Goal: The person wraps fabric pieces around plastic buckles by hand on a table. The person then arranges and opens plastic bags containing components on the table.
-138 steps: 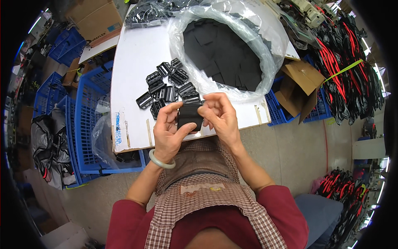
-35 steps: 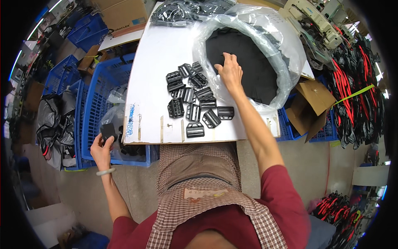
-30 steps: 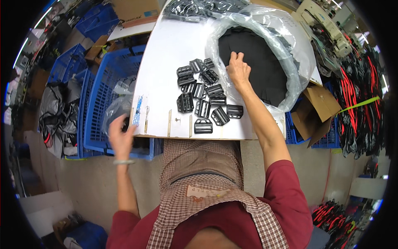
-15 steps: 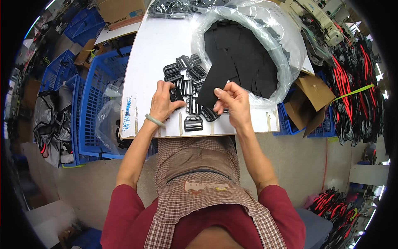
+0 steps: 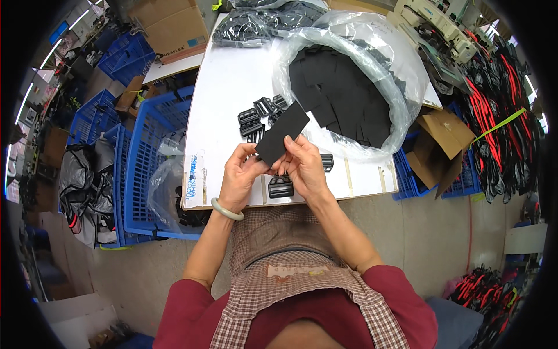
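Both hands meet over the near edge of the white table. My right hand (image 5: 305, 168) pinches a flat black rectangular piece (image 5: 285, 132), like cut fabric or thin foam, tilted up to the right. My left hand (image 5: 237, 177) is closed at the piece's lower left end. The black plastic buckle it took hold of is mostly hidden behind the fingers and the piece. Under my right hand lies another slotted black buckle (image 5: 281, 187), and one more (image 5: 327, 162) sits just right of that hand. Several loose buckles (image 5: 250, 121) are heaped beyond the left hand.
A clear plastic bag (image 5: 280, 64) with rolled-down rim holds many black pieces on the white table (image 5: 229, 75). Wrapped black parts (image 5: 247, 26) lie at the far edge. Blue crates (image 5: 131, 198) stand left, an open carton (image 5: 439, 145) right, a sewing machine (image 5: 436, 23) far right.
My hands have come together: the right brought the black piece leftward to the left hand, which lifted off the table with the buckle. The view shifted slightly.
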Demonstrator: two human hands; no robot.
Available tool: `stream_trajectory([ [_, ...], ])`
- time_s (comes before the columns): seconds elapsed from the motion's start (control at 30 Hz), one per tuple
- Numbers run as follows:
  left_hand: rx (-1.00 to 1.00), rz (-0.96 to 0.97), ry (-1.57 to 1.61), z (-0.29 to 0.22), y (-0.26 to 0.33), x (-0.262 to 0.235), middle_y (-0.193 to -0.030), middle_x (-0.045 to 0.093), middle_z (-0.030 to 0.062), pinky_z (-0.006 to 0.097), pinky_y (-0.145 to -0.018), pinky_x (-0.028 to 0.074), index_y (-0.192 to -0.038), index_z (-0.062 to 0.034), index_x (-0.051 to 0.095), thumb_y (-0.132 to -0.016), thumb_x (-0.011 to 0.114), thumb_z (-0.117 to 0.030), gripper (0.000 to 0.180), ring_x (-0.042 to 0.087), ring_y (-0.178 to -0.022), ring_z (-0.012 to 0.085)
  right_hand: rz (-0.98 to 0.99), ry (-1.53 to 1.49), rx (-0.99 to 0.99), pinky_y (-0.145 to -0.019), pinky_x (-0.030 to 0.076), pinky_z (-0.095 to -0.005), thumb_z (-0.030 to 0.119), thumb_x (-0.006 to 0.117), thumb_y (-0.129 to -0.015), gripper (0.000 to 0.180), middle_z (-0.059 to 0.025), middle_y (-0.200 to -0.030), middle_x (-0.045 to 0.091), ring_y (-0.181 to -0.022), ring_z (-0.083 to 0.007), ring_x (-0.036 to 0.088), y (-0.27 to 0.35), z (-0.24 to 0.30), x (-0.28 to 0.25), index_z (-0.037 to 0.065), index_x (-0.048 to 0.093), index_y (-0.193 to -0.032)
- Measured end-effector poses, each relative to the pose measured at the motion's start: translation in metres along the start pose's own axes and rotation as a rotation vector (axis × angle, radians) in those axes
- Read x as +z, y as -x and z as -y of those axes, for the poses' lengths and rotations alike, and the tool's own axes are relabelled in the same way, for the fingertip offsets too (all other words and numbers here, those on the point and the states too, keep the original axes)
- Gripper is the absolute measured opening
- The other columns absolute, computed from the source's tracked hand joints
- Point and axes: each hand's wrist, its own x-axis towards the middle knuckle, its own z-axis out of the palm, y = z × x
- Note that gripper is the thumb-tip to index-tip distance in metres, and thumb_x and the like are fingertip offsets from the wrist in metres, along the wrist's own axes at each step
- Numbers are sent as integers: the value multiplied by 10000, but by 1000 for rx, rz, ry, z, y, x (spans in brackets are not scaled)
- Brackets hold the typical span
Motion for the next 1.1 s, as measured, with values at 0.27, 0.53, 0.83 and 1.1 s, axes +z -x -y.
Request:
stream_trajectory([
  [0.27,-66,95,129,4,5,3,-983,579,96,264,-720,560,-1122,20,465,-801,629,72,364,622,-817,148,-50,34,15,-446,406,-178,183,580,-918,151,-30,-753,613,-551,-58,545,13,18,-4,34,568,-934],
  [0.53,59,-13,-167,-10,16,24,-965,623,126,251,-665,580,-1257,66,424,-800,638,64,504,655,-766,156,-203,817,-486,-455,386,-209,62,662,-836,87,-30,-661,581,-532,-64,514,31,29,-2,-2,612,-867],
  [0.83,-55,-39,-211,-14,15,19,-816,667,137,231,-631,571,-1072,91,584,-811,654,20,279,665,-714,149,102,1068,-521,-489,389,-250,14,725,-720,125,-42,-711,549,-570,-110,487,33,45,-10,-6,672,-831],
  [1.1,-293,-23,-287,-19,15,19,-827,670,164,238,-567,573,-1077,77,583,-846,605,11,241,686,-694,215,29,1058,-471,-481,358,-228,37,750,-702,158,-9,-722,507,-580,-81,457,38,40,-18,32,710,-855],
])
